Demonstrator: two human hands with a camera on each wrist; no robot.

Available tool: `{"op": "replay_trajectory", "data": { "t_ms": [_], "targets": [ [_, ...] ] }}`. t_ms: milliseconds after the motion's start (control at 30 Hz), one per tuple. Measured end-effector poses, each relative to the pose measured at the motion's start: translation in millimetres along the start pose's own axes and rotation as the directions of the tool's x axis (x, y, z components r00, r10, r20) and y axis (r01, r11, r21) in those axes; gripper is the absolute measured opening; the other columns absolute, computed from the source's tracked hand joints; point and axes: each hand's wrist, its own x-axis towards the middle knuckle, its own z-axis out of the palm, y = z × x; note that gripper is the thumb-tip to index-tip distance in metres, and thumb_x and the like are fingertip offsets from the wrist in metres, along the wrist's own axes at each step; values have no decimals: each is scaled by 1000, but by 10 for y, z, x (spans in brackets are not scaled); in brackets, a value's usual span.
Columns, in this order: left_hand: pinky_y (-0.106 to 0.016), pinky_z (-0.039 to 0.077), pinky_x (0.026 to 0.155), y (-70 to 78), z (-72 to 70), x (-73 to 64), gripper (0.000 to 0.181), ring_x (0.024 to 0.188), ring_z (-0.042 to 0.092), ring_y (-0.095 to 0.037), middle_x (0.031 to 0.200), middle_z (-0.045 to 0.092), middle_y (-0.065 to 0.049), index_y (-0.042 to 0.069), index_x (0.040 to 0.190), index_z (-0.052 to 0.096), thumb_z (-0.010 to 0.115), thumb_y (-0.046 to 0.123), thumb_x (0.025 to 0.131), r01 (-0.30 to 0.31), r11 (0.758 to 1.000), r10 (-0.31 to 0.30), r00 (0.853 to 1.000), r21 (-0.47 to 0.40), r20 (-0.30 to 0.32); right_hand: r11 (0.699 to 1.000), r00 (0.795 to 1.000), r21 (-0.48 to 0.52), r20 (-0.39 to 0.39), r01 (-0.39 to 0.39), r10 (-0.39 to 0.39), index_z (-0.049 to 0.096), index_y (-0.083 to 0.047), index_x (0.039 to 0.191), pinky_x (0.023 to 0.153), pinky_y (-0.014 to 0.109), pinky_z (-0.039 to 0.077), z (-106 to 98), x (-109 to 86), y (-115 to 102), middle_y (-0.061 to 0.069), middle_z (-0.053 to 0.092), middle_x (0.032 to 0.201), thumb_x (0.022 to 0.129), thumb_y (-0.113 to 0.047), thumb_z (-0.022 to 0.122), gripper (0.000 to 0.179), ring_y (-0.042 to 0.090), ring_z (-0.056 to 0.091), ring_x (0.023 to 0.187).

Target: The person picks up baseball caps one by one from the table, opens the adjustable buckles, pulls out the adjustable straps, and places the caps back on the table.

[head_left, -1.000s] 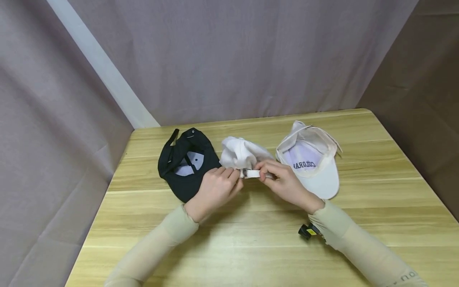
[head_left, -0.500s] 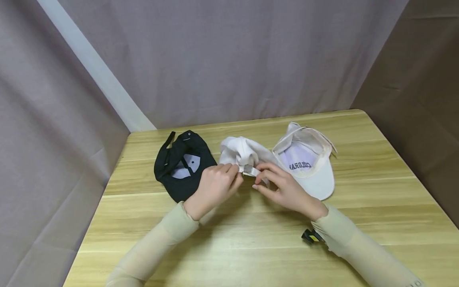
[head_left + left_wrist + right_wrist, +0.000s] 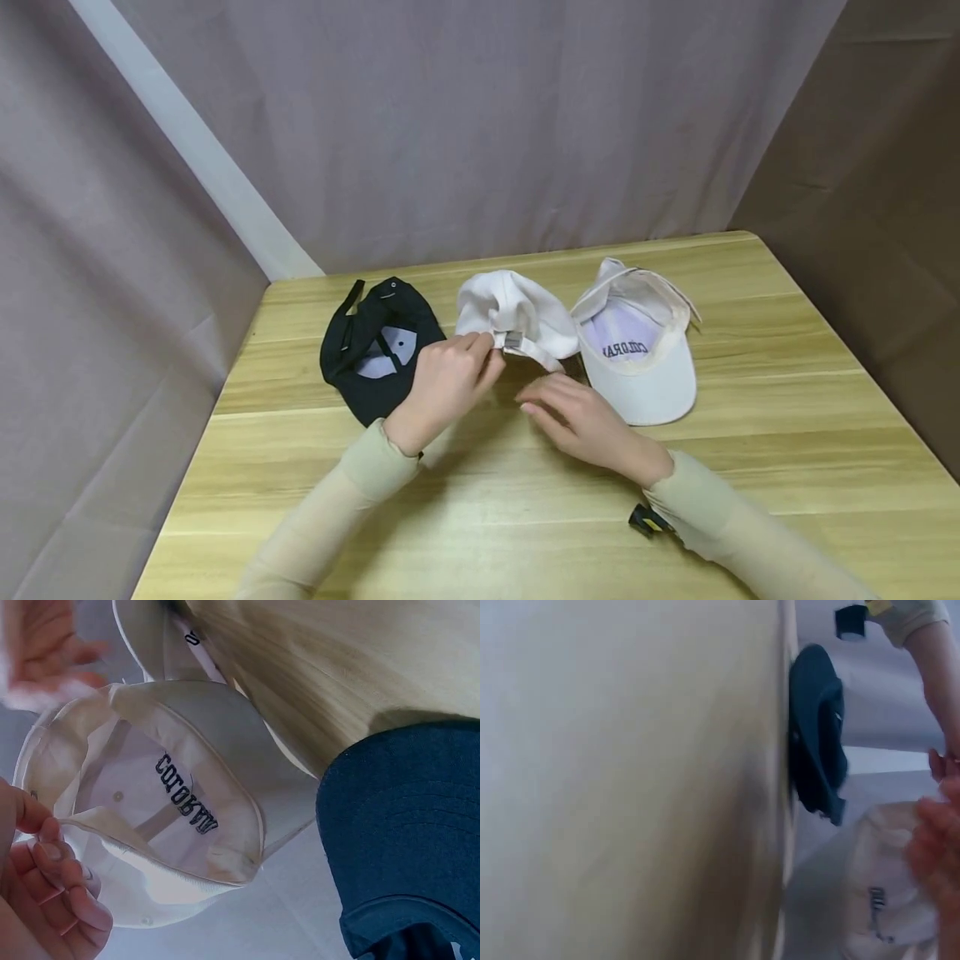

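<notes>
The left hand [image 3: 442,387] pinches the strap of the middle white fabric cap [image 3: 517,321]; the right hand [image 3: 581,421] hovers near it, fingers relaxed, holding nothing.

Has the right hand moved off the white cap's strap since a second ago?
Yes. The right hand has let go of the middle white cap's strap and drawn back toward the person, over the wooden table.

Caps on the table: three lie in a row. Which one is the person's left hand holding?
The middle cap, plain white. The left hand pinches its strap by the metal buckle; the black cap and lettered cap lie untouched.
</notes>
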Motion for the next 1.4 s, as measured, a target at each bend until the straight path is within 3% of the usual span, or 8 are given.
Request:
{"op": "replay_trajectory", "data": {
  "t_ms": [100, 300, 367, 567, 800, 1033, 1167, 1400],
  "targets": [
    [-29, 36, 42, 4, 9, -7, 25, 48, 47, -13, 59, 46, 4, 13, 69, 50, 55, 18, 93, 10, 1000, -10, 1000, -12, -5, 965, 962, 35, 94, -260, 256, 59, -7, 136, 106, 43, 42, 57, 0, 18, 5, 62, 135, 108, -22, 49, 34, 24, 56, 127],
    [-28, 36, 42, 20, 49, -45, 22, 47, 45, -12, 59, 46, 5, 13, 70, 52, 57, 17, 92, -3, 1000, 3, 1000, -16, -1, 788, 815, 211, 111, -579, 569, 49, 4, 143, 107, 52, 40, 71, 85, 19, 23, 58, 138, 111, -29, 35, 48, 36, 54, 129],
    [-28, 37, 42, 29, 55, -52, 21, 47, 46, -12, 59, 47, 5, 13, 71, 54, 58, 18, 91, -11, 1000, 11, 1000, -12, 5, 746, 796, 289, 129, -601, 591, 50, 8, 140, 105, 53, 42, 65, 121, 6, 26, 58, 135, 112, -30, 32, 51, 40, 58, 123],
    [-29, 40, 44, 67, 56, -64, 20, 48, 49, -14, 60, 49, 5, 13, 72, 55, 60, 17, 90, -39, 999, 39, 999, -8, 18, 636, 808, 537, 162, -554, 567, 45, 12, 141, 106, 47, 42, 70, 239, -46, 27, 53, 139, 112, -22, 32, 47, 39, 58, 123],
    [-28, 40, 45, 116, 66, -94, 22, 50, 50, -13, 62, 49, 6, 15, 70, 53, 58, 17, 91, -59, 998, 59, 997, -10, 43, 538, 713, 627, 41, -564, 700, 60, 10, 120, 94, 28, 50, 130, 306, -87, 8, 69, 107, 102, -10, 57, 27, 17, 66, 100],
    [-28, 39, 44, 145, 50, -72, 23, 49, 48, -12, 61, 48, 7, 16, 68, 52, 61, 17, 88, -44, 999, 43, 998, 13, 43, 442, 676, 751, 8, -491, 737, 65, 1, 107, 88, 27, 52, 147, 333, -83, -8, 72, 93, 97, -2, 62, 11, 9, 67, 88],
    [-28, 40, 43, 174, 31, -61, 23, 49, 50, -13, 60, 50, 6, 16, 66, 53, 66, 17, 86, -36, 997, 31, 997, 75, 71, 444, 686, 759, 5, -476, 728, 66, 4, 107, 87, 29, 53, 147, 325, -84, -7, 72, 92, 97, 0, 61, 12, 10, 67, 87],
    [-32, 42, 40, 160, 53, -121, 26, 47, 55, -15, 56, 52, 4, 16, 63, 55, 72, 21, 81, -26, 986, 4, 991, 163, 137, 567, 757, 710, -72, -419, 650, 64, 21, 106, 83, 28, 55, 130, 333, -83, -8, 73, 91, 96, 3, 61, 20, 11, 68, 86]
  ]
}}
